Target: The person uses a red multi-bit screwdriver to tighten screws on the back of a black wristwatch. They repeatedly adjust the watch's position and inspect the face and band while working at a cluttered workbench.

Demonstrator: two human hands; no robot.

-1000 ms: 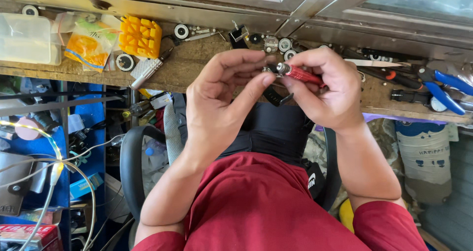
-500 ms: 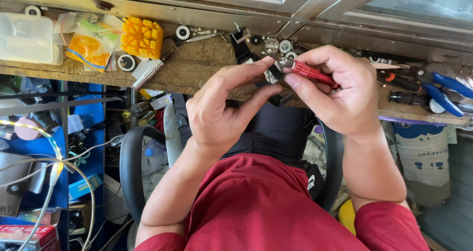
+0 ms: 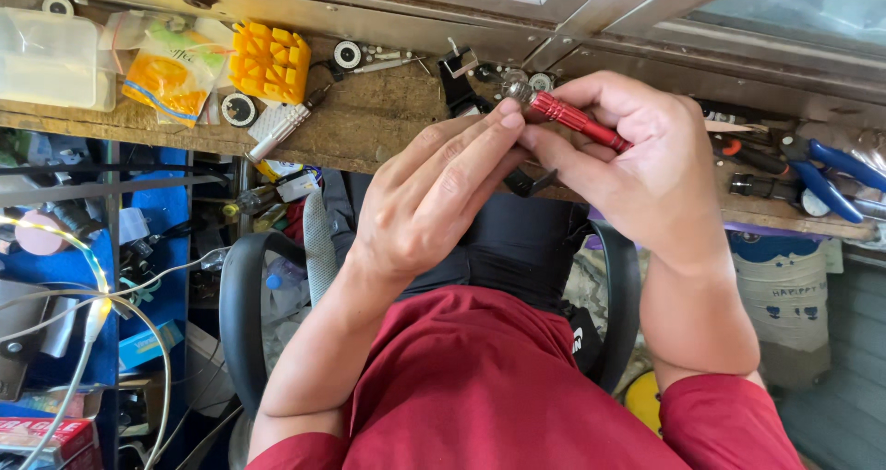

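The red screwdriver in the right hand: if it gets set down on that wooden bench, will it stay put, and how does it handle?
The red screwdriver looks like a slim, round metal rod, so it is probably rigid and light, and apt to roll on the wooden bench. Its ribbed handle likely resists slipping in the right hand. The left hand steadies its fine tip, which may bend if knocked.
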